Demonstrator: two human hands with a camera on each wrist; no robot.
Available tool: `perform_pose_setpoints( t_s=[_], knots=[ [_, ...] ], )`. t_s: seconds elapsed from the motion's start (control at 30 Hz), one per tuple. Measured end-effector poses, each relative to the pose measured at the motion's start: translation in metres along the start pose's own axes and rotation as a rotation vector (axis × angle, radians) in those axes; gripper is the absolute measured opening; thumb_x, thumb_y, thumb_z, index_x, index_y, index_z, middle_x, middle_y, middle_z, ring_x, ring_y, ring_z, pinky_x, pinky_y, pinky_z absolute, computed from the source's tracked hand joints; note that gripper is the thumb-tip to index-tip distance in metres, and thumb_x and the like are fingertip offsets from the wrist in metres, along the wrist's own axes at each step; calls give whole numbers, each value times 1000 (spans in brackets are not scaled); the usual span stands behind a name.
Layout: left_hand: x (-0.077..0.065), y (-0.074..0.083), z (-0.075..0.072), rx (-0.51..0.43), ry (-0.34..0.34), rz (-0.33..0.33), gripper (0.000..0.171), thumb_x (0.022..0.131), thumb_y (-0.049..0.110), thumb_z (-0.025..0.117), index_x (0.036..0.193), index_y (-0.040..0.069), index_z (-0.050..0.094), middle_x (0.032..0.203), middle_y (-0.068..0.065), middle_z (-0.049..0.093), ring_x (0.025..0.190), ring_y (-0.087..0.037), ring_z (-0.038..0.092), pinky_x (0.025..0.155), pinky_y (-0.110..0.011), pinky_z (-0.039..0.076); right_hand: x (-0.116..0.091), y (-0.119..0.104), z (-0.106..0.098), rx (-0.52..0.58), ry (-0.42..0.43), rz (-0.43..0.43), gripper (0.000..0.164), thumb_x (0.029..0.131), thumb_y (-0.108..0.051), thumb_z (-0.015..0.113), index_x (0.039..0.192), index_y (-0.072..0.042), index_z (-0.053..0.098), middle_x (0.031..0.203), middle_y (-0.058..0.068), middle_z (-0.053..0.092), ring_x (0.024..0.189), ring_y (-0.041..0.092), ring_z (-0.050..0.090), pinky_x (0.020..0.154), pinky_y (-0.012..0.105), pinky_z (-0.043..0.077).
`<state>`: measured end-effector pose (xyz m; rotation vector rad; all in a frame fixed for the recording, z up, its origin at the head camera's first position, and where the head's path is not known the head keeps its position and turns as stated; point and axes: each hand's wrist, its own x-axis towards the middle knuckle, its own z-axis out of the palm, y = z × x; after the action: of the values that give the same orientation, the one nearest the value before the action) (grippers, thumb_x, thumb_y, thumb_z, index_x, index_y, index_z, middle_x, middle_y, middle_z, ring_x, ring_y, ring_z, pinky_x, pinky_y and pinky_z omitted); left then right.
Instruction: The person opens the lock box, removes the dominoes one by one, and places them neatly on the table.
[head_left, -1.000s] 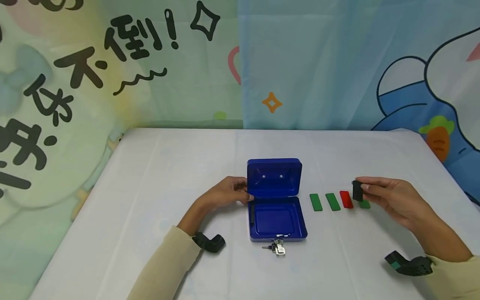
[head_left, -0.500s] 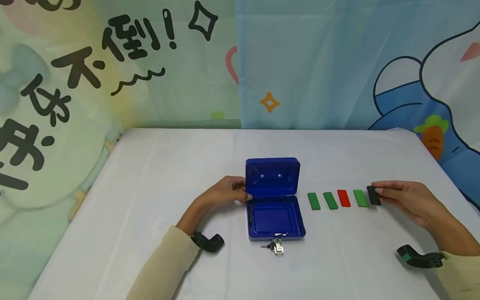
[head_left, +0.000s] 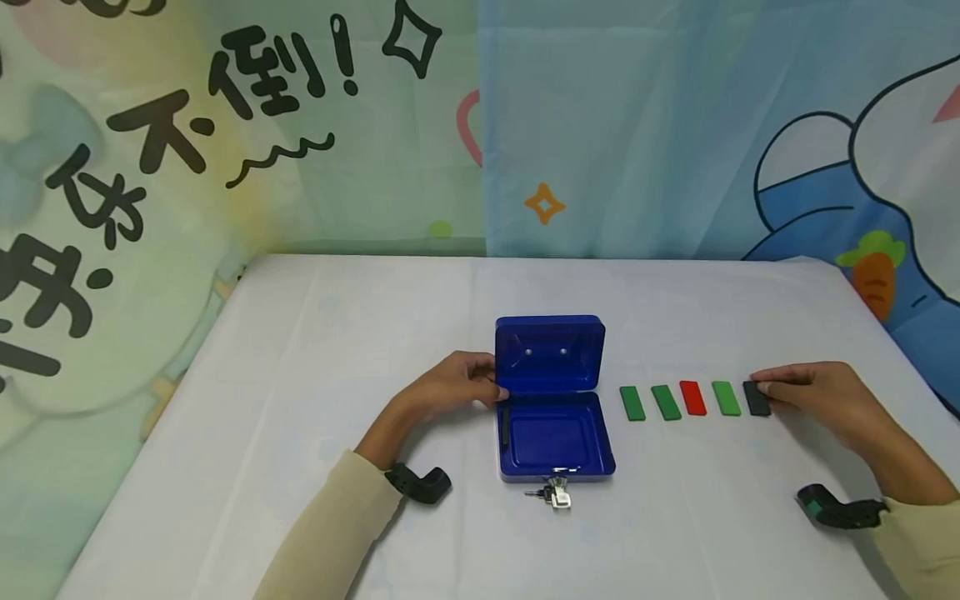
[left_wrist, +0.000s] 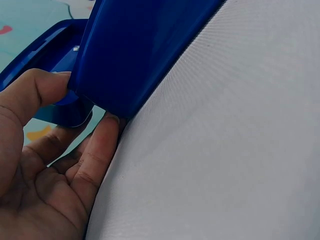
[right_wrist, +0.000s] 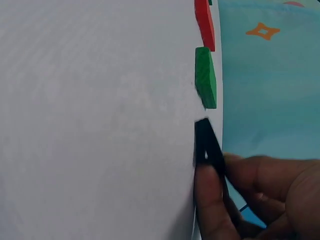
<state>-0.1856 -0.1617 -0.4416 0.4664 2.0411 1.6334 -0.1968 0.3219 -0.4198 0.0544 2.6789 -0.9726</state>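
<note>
A blue metal cash box stands with its lid raised and a lock with a key at its front. My left hand grips its back left corner by the hinge; in the left wrist view the thumb is on the edge and the fingers are at the corner below. Right of the box, my right hand pinches a flat black domino-like block between thumb and fingers, at the end of a row. In the right wrist view the black block lines up behind a green block.
The row also holds a red block and green blocks, spaced apart. A white cloth covers the table. Printed curtains hang behind its far edge.
My right hand has carried the black block rightward past the last green block and lowered it from upright to flat at the row's end. My left hand stays at the box corner.
</note>
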Motion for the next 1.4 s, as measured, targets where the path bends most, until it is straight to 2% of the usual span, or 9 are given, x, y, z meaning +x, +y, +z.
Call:
perform_pose_setpoints(
  t_s=[0.07, 0.2, 0.47, 0.83, 1.07, 1.17, 1.27, 1.33, 1.4],
  knots=[
    [0, 0, 0, 2, 0, -2, 35, 84, 12, 66, 117, 0, 61, 96, -10, 65, 85, -19, 61, 76, -32, 53, 0, 1, 0, 5, 6, 14, 49, 99, -29, 57, 127, 11, 56, 129, 36, 49, 106, 39, 51, 73, 29, 49],
    [0, -1, 0, 7, 1, -7, 35, 84, 13, 66, 116, 0, 61, 96, -10, 65, 85, -20, 61, 76, -32, 53, 0, 1, 1, 12, 26, 23, 48, 99, -27, 56, 128, 12, 55, 131, 37, 47, 109, 43, 48, 81, 45, 46],
    [0, 1, -1, 12, -1, 2, 35, 84, 12, 66, 116, 0, 62, 96, -10, 66, 84, -21, 61, 77, -32, 52, -2, 1, 9, -32, 97, -11, 41, 98, -23, 58, 125, 8, 58, 124, 34, 52, 104, 42, 50, 65, 25, 48],
    [0, 4, 0, 14, -3, -20, 35, 85, 9, 64, 118, -1, 60, 93, -6, 65, 83, -18, 60, 77, -34, 51, -6, -6, 11, -49, 106, -4, 43, 98, -24, 56, 126, 9, 57, 124, 36, 51, 104, 46, 50, 74, 45, 51],
    [-13, 28, 3, 12, -2, -11, 34, 83, 7, 64, 115, -5, 60, 92, -7, 64, 81, -18, 59, 78, -35, 51, -8, -5, 10, -26, 99, 18, 53, 99, -33, 54, 132, 9, 51, 130, 37, 45, 111, 50, 45, 84, 57, 47],
    [-9, 22, 3, 9, -8, -10, 34, 84, 7, 63, 116, -5, 60, 92, -7, 64, 82, -19, 60, 78, -35, 52, -11, -6, 8, -10, 122, 29, 56, 100, -38, 52, 134, 6, 50, 132, 36, 45, 115, 50, 43, 86, 61, 44],
    [-2, 10, 2, 14, -10, -16, 33, 85, 7, 63, 116, -3, 60, 92, -7, 64, 83, -20, 60, 78, -35, 52, -12, -10, 6, 7, 163, 16, 55, 101, -39, 50, 135, 5, 51, 132, 34, 48, 114, 44, 51, 90, 60, 43],
    [1, 4, 1, 21, -2, -18, 33, 85, 9, 64, 116, -2, 61, 92, -7, 64, 83, -20, 60, 77, -34, 52, -13, -14, 5, 13, 187, -8, 53, 101, -37, 51, 134, 4, 52, 131, 32, 51, 104, 25, 62, 89, 53, 45],
    [1, 1, 1, 26, 5, -19, 33, 85, 10, 65, 116, 0, 62, 93, -7, 64, 83, -20, 60, 76, -33, 51, -13, -17, 5, 29, 193, -41, 52, 101, -36, 51, 133, 4, 53, 126, 26, 57, 91, 4, 64, 83, 40, 51]
  ],
)
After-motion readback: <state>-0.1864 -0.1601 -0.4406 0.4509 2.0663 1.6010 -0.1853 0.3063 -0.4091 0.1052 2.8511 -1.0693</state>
